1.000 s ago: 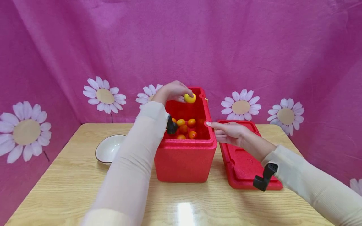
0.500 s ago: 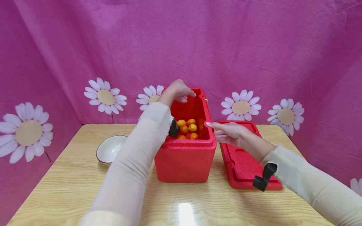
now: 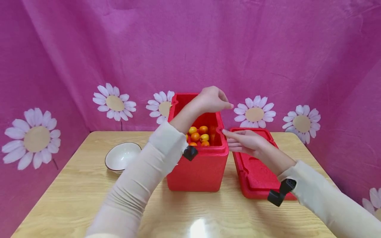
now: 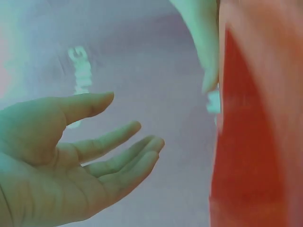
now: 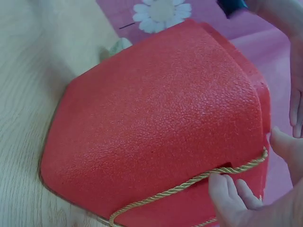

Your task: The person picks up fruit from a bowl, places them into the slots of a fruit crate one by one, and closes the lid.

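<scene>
A red foam box [image 3: 196, 175] stands with its top off, and small yellow and orange round fruits [image 3: 203, 130] lie inside. Over its far right rim hovers my left hand [image 3: 212, 100], fingers loosely bent; the left wrist view shows nothing in this hand [image 4: 61, 165]. My right hand [image 3: 247, 142] is at the box's right side, thumb tip on the rim. Seen from the right wrist, its fingers [image 5: 227, 196] touch the outer wall beside a twisted gold cord [image 5: 182, 187].
Right of the box, the red lid [image 3: 260, 173] lies on the wooden table [image 3: 65, 205], partly below my right forearm. To the left sits a white bowl [image 3: 122, 155] with a dark rim. A pink cloth [image 3: 190, 46] with daisies hangs behind.
The yellow fruit held by my left hand a second ago was let go by the middle frame. That hand has since moved right, across the box to its right rim. My right hand stays put.
</scene>
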Demonstrator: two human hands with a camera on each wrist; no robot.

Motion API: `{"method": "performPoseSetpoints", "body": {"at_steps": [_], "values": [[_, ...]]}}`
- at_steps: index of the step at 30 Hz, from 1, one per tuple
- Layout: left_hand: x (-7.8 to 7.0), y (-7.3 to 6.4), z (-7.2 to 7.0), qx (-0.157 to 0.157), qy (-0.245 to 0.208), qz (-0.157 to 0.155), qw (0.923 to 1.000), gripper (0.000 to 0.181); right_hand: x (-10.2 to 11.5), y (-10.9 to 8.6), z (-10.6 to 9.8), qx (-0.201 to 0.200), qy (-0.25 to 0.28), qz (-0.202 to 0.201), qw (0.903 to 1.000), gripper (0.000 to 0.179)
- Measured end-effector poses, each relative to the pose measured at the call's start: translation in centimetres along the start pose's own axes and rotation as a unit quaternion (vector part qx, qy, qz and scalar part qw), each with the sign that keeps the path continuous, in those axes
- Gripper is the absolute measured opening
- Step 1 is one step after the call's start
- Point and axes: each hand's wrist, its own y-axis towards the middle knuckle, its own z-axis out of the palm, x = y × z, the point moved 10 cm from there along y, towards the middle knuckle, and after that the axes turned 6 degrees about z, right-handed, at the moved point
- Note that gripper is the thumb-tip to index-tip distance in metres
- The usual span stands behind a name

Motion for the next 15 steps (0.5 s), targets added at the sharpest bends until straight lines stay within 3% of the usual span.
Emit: {"method": "performPoseSetpoints", "body": {"at_steps": [4, 8, 11, 15], "values": [[-2.4, -1.1, 1.7, -0.015, 0.009, 0.041, 0.9990, 0.035, -0.5, -0.4, -1.4, -0.013, -0.039, -0.053, 0.9978, 0.076], [-4.8, -1.7, 3.9, -0.024, -0.009, 0.080, 0.9965, 0.036, -1.6, -0.7, -4.4, -0.052, -0.085, -0.088, 0.9911, 0.072], [-6.3, -1.7, 6.2, -0.015, -0.012, 0.107, 0.9941, 0.036, -3.0, -0.9, -6.9, -0.071, -0.088, -0.102, 0.9883, 0.069], [-6.9, -1.2, 9.9, 0.006, 0.002, 0.113, 0.9936, 0.035, -5.1, -1.3, -10.2, -0.106, -0.096, -0.101, 0.9845, 0.068]]}}
